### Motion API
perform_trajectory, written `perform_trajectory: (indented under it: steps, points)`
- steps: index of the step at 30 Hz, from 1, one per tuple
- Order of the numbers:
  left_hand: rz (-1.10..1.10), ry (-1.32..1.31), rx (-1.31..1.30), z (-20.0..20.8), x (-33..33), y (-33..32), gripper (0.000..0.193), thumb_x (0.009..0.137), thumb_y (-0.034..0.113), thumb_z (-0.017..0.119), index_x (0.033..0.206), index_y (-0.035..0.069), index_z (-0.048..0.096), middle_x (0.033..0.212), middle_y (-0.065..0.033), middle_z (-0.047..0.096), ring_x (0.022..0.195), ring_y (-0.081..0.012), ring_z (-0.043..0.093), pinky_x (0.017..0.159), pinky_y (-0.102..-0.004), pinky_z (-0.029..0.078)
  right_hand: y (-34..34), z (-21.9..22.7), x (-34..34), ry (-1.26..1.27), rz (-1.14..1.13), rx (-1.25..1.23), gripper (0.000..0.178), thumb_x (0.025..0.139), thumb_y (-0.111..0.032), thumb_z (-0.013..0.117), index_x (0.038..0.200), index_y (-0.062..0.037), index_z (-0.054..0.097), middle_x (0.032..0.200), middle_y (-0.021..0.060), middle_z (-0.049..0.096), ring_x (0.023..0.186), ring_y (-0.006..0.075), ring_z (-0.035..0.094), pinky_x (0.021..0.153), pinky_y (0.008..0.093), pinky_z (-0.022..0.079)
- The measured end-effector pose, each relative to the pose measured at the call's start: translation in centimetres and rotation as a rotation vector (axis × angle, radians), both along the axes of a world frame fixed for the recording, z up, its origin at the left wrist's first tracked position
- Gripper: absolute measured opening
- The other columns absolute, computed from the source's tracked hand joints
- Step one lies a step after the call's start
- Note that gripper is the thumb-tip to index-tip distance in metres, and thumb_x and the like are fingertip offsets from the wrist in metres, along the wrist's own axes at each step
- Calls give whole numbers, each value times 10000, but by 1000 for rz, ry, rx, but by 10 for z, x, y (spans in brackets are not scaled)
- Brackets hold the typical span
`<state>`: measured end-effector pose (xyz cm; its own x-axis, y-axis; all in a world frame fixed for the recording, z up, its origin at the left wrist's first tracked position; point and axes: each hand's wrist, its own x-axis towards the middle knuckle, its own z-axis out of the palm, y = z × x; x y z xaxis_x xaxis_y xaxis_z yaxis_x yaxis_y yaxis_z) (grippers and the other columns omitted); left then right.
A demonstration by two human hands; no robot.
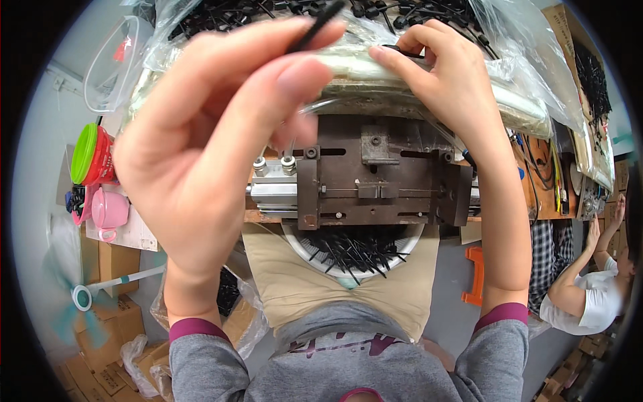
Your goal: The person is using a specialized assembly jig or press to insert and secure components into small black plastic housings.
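Note:
Close to the camera, my left hand [187, 141] pinches a thin black stick-like plastic piece [319, 27] between thumb and forefinger. My right hand [455, 74] is farther out, by the plastic-wrapped padded edge [522, 110] of the parts pile. Its thumb and fingers close on another slim black piece [406, 52], partly hidden by the fingers. Behind both hands lies a heap of black stick parts with knobbed ends [234, 17]. Below them sits a dark metal fixture [408, 177] with slots, bolts and a small central block. My left hand partly covers a silver cylinder [274, 189] at its left side.
On my lap, a white round basket [299, 246] holds several black sticks [362, 249]. Left are a pink cup [110, 208], a red-and-green tub [94, 154] and a fan [82, 297]. An orange stool [473, 276] and another person [586, 295] are at the right.

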<state>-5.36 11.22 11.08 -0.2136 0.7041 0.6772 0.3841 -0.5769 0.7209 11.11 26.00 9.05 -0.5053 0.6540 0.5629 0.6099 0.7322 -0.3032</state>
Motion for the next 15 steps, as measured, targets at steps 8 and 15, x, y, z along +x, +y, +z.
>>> perform_trajectory:
  steps: [8, 15]
  points:
    - [-264, -529, -439, -23, 7, -41, 682, 932, 154, 569, 1461, -118, 237, 1016, -39, 469, 692, -29, 401, 526, -157, 321, -94, -32, 44, 145, 276, 29, 297, 718, -7, 775, 1007, -28, 712, 1135, 140, 652, 989, 252, 643, 818, 335, 538]
    - [-297, -679, -510, -35, 24, -51, 725, 848, 12, 560, 1476, -111, 220, 1318, -202, 470, 1126, -301, 599, 902, -334, 542, -159, -85, 58, -92, 280, -171, 299, 694, 19, 662, 987, 76, 662, 1227, 260, 602, 834, 270, 692, 707, 319, 572]
